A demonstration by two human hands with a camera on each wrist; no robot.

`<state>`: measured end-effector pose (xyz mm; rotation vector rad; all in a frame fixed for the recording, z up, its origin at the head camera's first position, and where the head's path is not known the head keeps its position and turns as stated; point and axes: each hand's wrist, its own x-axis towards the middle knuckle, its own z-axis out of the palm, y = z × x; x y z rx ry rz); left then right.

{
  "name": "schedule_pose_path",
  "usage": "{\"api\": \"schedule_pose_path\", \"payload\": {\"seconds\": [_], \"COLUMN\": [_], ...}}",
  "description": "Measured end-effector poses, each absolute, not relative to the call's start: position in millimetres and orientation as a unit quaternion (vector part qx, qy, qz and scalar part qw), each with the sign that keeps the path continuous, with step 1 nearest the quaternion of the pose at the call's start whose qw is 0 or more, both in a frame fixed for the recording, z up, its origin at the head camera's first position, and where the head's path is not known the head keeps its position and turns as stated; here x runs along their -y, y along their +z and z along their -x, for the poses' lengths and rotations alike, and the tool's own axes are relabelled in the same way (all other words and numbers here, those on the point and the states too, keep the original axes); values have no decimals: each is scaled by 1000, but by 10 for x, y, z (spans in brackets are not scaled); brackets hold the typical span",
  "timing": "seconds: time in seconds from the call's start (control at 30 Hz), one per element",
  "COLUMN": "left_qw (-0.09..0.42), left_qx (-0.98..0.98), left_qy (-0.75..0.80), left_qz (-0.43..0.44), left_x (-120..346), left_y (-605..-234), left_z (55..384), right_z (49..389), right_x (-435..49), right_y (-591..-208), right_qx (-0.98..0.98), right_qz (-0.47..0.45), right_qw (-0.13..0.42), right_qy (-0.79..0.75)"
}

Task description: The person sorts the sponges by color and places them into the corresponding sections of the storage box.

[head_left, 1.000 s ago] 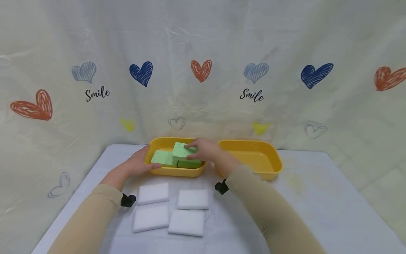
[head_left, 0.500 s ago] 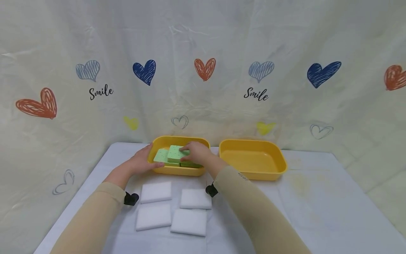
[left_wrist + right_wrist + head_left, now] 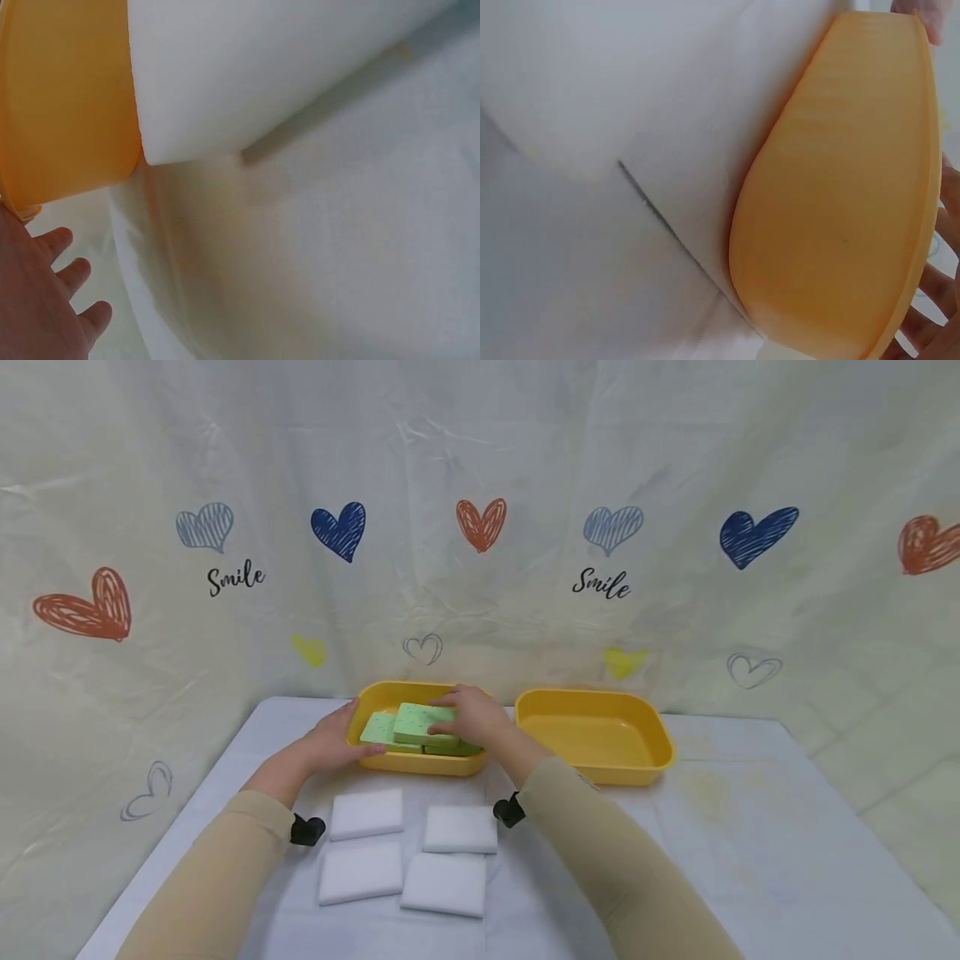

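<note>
The top green sponge (image 3: 415,724) has sunk lower, seemingly settling into the left tray (image 3: 420,764), left hand (image 3: 332,743) spread at its rim, right hand's grip unclear.

On the pale sheet (image 3: 480,443) behind the bench (image 3: 750,827), one word can be read two times: a left "Smile" (image 3: 236,578), which climbs slightly, and a right "Smile" (image 3: 602,583), which slopes down, both in black handwritten letters. The right sleeve (image 3: 600,852) carries a small dark marking, too small for reading.
</note>
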<state>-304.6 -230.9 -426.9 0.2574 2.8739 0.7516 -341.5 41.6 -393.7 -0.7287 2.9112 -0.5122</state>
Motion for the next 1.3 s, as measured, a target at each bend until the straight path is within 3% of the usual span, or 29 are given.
{"api": "schedule_pose_path", "payload": {"seconds": [0.4, 0.8, 1.3], "left_qw": [87, 81, 93], "left_qx": [-963, -961, -962], "left_qy": [241, 249, 245], "left_qz": [-86, -88, -81], "left_x": [2325, 2325, 2336], "left_y": [-4280, -4299, -4313], "left_z": [3055, 3070, 3073], "right_z": [3236, 3065, 2784], "right_x": [-688, -1181, -2143], "right_y": [-3753, -3630, -3667], "right_qx": [-942, -950, -961], "right_qz": [206, 177, 85], "right_qw": [43, 26, 39], "right_qy": [-261, -254, -260]}}
